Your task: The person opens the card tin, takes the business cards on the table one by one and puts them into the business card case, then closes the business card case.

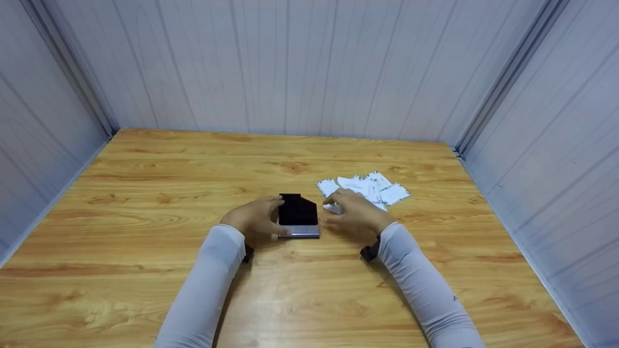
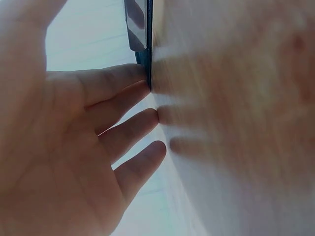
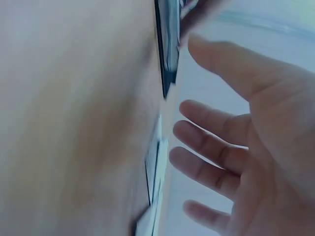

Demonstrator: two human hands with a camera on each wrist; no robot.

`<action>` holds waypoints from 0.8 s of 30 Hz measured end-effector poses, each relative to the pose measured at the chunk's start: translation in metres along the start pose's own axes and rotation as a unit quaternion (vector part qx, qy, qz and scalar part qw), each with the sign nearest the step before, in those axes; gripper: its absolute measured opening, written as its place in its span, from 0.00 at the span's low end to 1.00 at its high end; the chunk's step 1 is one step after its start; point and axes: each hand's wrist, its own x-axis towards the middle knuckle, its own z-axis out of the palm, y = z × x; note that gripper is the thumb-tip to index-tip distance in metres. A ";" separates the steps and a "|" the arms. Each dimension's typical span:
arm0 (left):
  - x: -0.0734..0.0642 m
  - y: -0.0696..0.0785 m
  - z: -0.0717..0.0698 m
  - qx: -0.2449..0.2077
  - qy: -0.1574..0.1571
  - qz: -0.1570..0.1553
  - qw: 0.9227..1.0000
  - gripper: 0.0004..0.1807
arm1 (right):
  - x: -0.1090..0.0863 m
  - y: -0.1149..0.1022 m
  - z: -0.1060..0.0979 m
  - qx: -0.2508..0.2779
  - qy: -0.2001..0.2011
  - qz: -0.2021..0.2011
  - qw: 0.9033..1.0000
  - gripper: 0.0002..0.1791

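Observation:
A flat card case (image 1: 298, 212), black with a silver band along its near side, lies on the wooden table. My left hand (image 1: 255, 216) is at its left side, fingertips at the far left corner and thumb by the silver band. In the left wrist view, the fingers (image 2: 130, 101) reach loosely to the case's dark edge. My right hand (image 1: 355, 212) hovers just right of the case, fingers spread and apart from the thumb. The right wrist view shows nothing between that hand's fingers (image 3: 202, 140). White cards (image 1: 367, 186) with patterned edges lie beyond it, partly hidden by it.
The wood-grain table (image 1: 159, 193) meets a pale panelled wall (image 1: 285, 67) at the back, with more panels on the left and right. Pale sleeves (image 1: 205, 285) cover both forearms, and a dark wrist camera (image 1: 370, 251) sits under the right wrist.

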 end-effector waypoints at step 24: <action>0.000 0.002 0.001 0.012 0.007 -0.009 1.000 0.55 | 0.000 0.072 -0.033 0.041 0.061 0.156 0.985 0.34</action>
